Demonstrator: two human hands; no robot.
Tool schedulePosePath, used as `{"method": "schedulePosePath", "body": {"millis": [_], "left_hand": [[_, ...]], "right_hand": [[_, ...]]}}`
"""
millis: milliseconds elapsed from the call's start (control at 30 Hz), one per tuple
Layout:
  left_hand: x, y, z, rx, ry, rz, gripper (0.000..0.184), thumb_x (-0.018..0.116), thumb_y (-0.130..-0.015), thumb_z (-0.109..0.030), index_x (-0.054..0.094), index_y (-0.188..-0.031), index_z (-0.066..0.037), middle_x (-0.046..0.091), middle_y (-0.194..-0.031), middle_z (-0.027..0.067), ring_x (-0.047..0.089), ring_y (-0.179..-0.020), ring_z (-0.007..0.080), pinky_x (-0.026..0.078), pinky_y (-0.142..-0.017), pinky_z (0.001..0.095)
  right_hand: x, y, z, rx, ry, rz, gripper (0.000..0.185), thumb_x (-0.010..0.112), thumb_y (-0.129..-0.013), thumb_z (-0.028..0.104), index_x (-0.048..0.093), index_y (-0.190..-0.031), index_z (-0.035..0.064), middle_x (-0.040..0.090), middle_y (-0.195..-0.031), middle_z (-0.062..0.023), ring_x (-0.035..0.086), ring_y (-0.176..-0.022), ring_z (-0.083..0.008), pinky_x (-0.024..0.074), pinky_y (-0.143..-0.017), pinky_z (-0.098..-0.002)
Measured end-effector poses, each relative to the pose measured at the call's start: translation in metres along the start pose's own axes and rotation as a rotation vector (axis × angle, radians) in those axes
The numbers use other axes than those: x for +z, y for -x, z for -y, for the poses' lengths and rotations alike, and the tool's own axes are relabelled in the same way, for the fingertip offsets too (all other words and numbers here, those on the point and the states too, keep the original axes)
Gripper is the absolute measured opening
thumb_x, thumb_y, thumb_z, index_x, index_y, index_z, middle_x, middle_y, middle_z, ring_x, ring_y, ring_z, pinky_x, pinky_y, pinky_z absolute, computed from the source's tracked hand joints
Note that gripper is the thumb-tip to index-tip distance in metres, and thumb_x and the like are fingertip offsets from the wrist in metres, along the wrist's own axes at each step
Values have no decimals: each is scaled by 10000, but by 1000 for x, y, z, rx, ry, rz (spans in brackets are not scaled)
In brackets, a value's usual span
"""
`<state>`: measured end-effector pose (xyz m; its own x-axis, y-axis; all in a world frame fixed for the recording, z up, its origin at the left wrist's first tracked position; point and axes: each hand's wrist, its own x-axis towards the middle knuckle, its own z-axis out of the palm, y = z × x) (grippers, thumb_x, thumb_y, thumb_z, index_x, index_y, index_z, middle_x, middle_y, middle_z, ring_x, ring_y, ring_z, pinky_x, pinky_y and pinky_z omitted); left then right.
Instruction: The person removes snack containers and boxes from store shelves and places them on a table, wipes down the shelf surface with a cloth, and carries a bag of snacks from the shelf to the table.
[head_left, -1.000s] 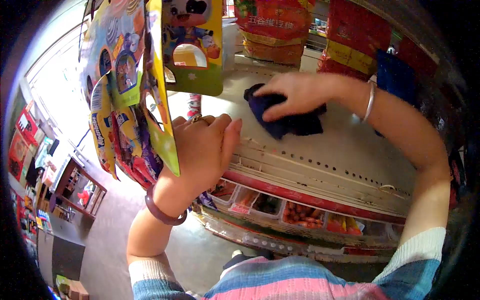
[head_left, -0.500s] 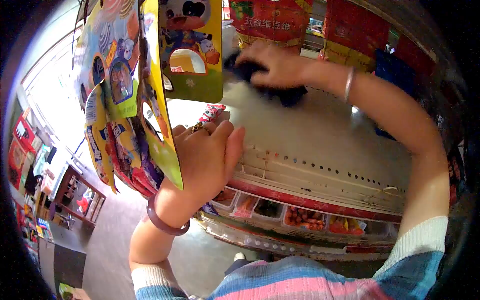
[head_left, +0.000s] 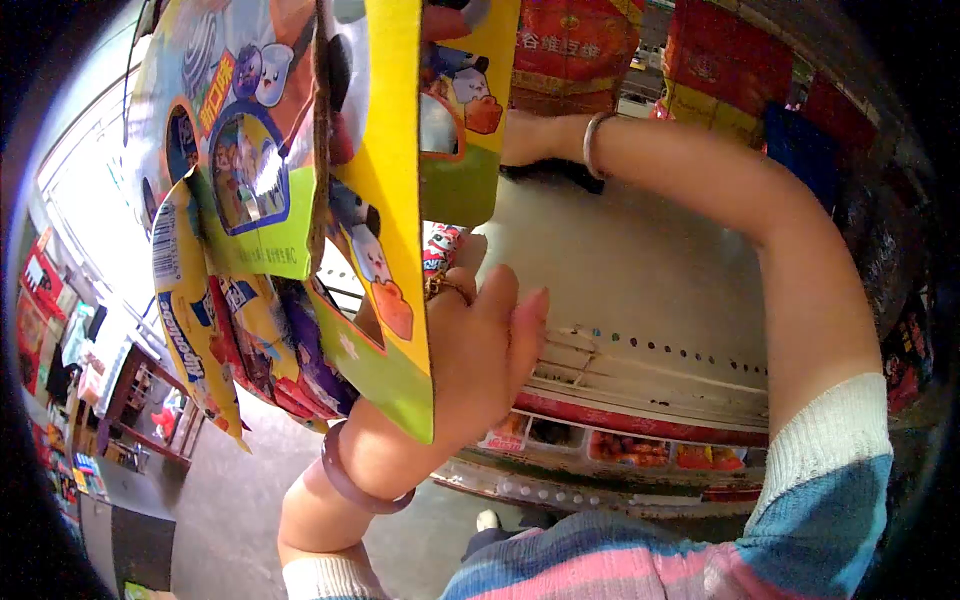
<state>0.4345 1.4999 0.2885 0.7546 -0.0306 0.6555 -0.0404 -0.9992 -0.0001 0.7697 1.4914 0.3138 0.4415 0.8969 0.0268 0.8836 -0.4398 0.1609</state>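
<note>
Curled fingers of my left hand (head_left: pixel 485 345) close around a small red-and-white packet (head_left: pixel 440 247), which sticks up beside the hanging cardboard display (head_left: pixel 395 230). The display's lower corner overlaps my left wrist. At the back of the pale shelf (head_left: pixel 640 255), my right hand (head_left: pixel 527 138) is on a dark cloth (head_left: pixel 560 174). Its fingertips and part of the cloth are hidden behind the display. Yellow and purple candy bags (head_left: pixel 185 300) hang at the display's left side.
Large red bags (head_left: pixel 575 45) stand behind the shelf. Below its front edge are trays of packaged food (head_left: pixel 630 448). A blue item (head_left: pixel 800 155) hangs at the right. Grey floor (head_left: pixel 235 500) and a wooden-framed stand (head_left: pixel 150 405) show at the left.
My right hand has moved the cloth left and back, partly behind the display. My left hand has shifted right and slightly down, and the display now looms larger and farther right in view.
</note>
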Motion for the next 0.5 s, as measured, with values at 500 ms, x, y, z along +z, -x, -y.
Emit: {"method": "schedulePosePath", "body": {"millis": [500], "left_hand": [[0, -4, 5, 44, 4, 24, 179, 456, -883, -153, 617, -870, -76, 626, -752, 122, 582, -622, 311, 424, -605, 396]], "right_hand": [[-23, 1, -9, -190, -554, -158, 347, 583, -822, 166, 586, -1151, 55, 626, -1066, -142, 607, -978, -249, 481, -862, -339]]}}
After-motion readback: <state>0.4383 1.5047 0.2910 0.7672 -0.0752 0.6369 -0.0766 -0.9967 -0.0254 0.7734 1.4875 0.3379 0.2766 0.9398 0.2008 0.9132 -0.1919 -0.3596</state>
